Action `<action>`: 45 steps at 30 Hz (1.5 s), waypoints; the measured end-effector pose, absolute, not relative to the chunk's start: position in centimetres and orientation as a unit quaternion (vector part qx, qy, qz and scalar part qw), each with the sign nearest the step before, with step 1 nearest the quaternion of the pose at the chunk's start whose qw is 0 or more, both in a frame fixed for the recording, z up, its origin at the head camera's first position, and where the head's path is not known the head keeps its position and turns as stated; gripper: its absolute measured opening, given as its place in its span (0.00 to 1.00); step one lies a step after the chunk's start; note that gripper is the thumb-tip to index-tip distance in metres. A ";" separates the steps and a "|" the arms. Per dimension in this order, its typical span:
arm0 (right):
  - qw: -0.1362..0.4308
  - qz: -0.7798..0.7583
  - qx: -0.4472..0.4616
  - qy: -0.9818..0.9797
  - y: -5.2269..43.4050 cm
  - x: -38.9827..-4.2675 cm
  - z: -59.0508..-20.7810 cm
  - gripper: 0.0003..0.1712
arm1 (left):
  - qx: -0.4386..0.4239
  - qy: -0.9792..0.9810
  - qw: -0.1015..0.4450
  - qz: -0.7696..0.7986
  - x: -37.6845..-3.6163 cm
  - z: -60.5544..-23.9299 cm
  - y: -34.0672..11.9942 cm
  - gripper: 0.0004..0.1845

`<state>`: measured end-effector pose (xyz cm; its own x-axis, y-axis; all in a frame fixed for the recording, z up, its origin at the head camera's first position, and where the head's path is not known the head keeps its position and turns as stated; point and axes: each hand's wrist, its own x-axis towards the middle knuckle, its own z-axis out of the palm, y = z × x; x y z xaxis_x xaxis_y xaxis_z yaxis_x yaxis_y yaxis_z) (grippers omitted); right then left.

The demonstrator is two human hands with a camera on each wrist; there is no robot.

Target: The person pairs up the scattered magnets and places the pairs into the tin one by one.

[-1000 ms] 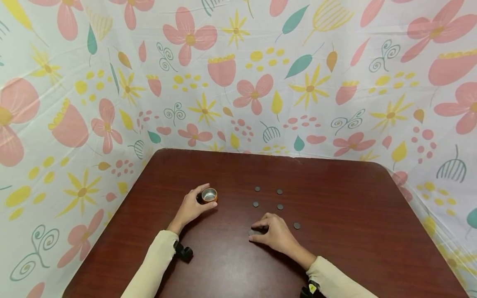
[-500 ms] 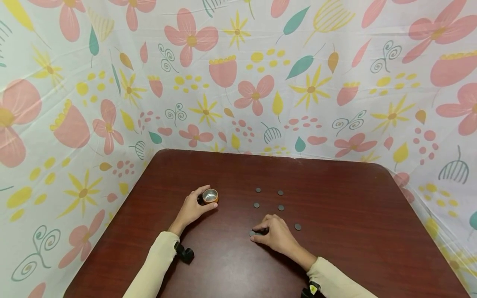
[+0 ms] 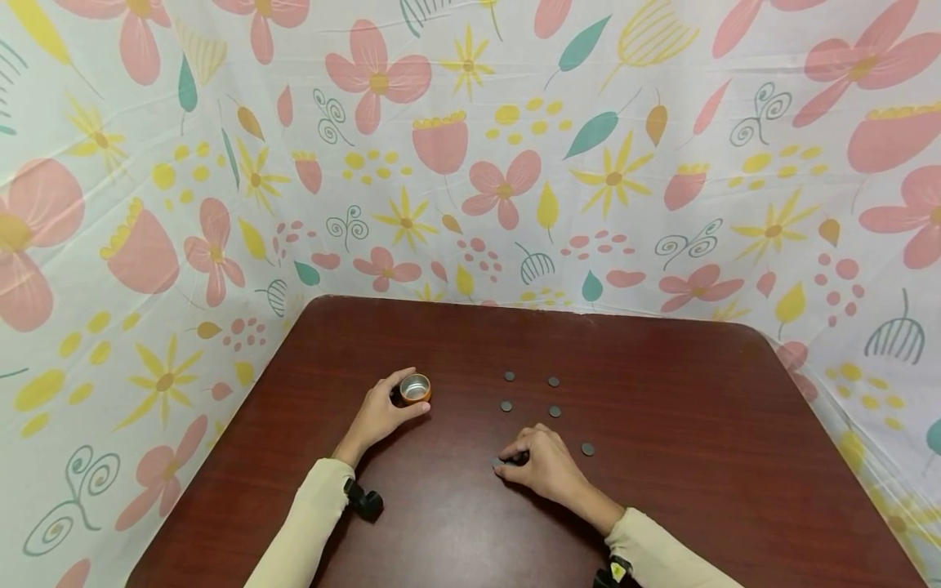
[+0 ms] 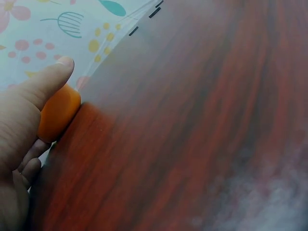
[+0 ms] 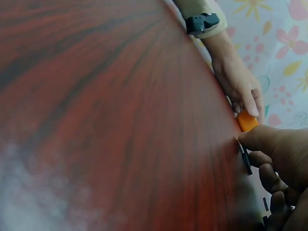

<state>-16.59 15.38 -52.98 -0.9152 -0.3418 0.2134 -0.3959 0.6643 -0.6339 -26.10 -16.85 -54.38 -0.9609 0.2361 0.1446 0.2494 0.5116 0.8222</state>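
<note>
My left hand (image 3: 380, 415) holds a small orange cup (image 3: 415, 388) with a bare silvery metal inside, upright on the table at left. Its thumb and fingers curl round the cup's sides; the left wrist view shows the smooth orange side (image 4: 60, 113) beneath the thumb. At centre right, my right hand (image 3: 546, 464) is low over the table, thumb and index finger pinching a flat dark grey disc (image 3: 496, 462). In the right wrist view, the disc (image 5: 246, 161) appears nearly edge-on between those fingers, and the other fingers are curled in.
Several more dark grey discs lie beyond and beside the right hand, such as the far left disc (image 3: 510, 376) and the disc (image 3: 587, 449) right of it. The brown table (image 3: 456, 523) has rounded far corners against a flowered cloth (image 3: 470, 163).
The right thumb and index fingertips have drawn slightly closer together at the disc. The left hand and the cup keep their place; the head view has shifted a little.
</note>
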 end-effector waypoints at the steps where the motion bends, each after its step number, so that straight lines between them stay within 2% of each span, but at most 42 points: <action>1: 0.038 0.355 0.201 -0.912 15.4 -16.6 -53.0 0.07 | -0.140 -0.870 0.006 -0.474 -26.1 -54.4 -16.8 0.45; 14: 0.044 0.360 0.199 -0.910 15.9 -16.6 -53.1 0.06 | -0.143 -0.871 0.010 -0.470 -26.2 -54.4 -16.9 0.46; 24: 0.054 0.363 0.205 -0.907 16.0 -16.6 -53.4 0.05 | -0.143 -0.872 0.022 -0.469 -26.3 -54.6 -16.8 0.40; 38: 0.048 0.366 0.206 -0.906 16.1 -16.4 -53.0 0.05 | -0.141 -0.870 0.024 -0.471 -26.2 -54.4 -16.8 0.40; 45: 0.062 0.365 0.225 -0.901 16.2 -16.4 -53.0 0.05 | -0.139 -0.870 0.023 -0.472 -26.3 -54.5 -16.8 0.40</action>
<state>-16.35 16.24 -53.00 -0.8912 -0.3605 0.2752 -0.4504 0.6322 -0.6305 -26.31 -16.82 -54.50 -0.9601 0.2213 0.1710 0.2641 0.5159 0.8149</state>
